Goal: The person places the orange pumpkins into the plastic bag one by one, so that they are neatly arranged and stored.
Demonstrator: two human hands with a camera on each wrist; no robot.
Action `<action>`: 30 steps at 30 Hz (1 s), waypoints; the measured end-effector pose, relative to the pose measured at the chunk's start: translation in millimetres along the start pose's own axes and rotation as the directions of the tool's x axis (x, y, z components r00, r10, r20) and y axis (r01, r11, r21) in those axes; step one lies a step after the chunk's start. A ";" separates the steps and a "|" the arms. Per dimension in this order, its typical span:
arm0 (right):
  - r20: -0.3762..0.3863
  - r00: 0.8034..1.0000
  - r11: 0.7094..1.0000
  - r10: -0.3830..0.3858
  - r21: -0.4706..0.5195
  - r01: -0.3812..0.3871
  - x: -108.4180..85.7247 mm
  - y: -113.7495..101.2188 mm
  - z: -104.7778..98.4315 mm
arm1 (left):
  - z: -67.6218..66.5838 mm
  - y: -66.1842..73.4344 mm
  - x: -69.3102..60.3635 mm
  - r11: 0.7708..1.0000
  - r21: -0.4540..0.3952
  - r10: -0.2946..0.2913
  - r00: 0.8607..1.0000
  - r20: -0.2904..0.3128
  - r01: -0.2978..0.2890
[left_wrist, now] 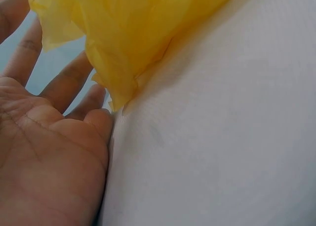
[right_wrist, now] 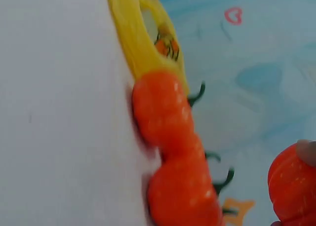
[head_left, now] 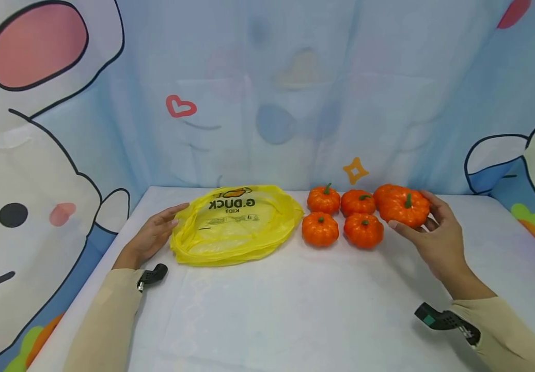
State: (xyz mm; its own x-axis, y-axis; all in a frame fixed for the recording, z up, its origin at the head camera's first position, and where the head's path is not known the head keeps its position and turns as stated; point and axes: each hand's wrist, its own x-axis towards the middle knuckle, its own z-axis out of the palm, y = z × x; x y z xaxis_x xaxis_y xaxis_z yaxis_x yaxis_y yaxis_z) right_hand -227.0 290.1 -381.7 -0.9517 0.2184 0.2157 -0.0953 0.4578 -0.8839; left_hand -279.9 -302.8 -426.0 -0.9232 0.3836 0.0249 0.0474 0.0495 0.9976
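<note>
My right hand (head_left: 443,247) grips a small orange pumpkin (head_left: 402,206) with a green stem, thumb at its front and fingers behind. It appears raised above the table; in the right wrist view this pumpkin (right_wrist: 292,189) shows at the lower right edge, partly cut off. More such pumpkins (head_left: 319,229) sit grouped just left of it, one partly hidden behind the held one. At the left, my left hand (head_left: 152,235) lies by the edge of a yellow plastic bag (head_left: 230,243) with printed lettering. Its fingers (left_wrist: 69,80) are spread and loosely bent beside the bag.
A white cloth covers the table (head_left: 267,315). Behind it and at the sides hangs a blue curtain (head_left: 272,62) with cartoon prints, close to the table's back edge. Each wrist wears a small black camera (head_left: 446,319).
</note>
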 end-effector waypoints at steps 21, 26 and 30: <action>0.471 0.873 0.985 -0.126 0.162 0.055 -21.7 -125.0 178.0 | -1.3 -0.7 2.0 0.999 -0.032 0.008 0.999 -0.032 -0.009; 0.516 0.852 0.988 -0.083 0.152 0.004 -13.0 -135.9 241.6 | -1.8 -3.4 4.9 0.999 -0.048 0.002 0.999 -0.037 -0.004; 0.479 0.876 0.981 -0.057 0.189 -0.039 -4.7 -132.9 283.0 | -0.9 -4.1 8.4 0.998 -0.062 -0.005 0.999 -0.038 0.002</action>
State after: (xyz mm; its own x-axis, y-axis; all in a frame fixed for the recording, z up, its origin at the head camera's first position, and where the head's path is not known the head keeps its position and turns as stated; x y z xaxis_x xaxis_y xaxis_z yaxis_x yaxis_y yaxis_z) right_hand -292.4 -15.7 -382.5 -0.9681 -0.2472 0.0406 -0.1110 0.2780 -0.9541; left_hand -288.1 -300.6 -429.9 -0.9373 0.3479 0.0224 0.0214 -0.0067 0.9997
